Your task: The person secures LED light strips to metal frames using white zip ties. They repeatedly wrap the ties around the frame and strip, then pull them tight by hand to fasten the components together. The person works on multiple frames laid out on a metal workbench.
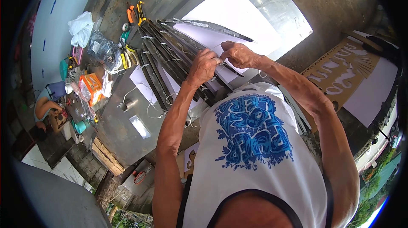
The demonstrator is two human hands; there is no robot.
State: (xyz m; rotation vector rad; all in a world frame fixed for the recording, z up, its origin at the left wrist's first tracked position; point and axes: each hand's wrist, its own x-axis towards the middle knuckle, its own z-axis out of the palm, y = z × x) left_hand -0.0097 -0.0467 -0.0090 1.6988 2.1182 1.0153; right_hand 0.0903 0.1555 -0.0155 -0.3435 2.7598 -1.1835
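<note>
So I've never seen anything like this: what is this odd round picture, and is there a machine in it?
No machine, just a person's two bare hands. A wide camera worn on the head looks down, bending straight edges near the rim. On the metal surface lie long dark strips, white paper and tools with orange and yellow handles. The left hand and right hand nearly meet by the strips; whatever they pinch is too small to tell.
</note>
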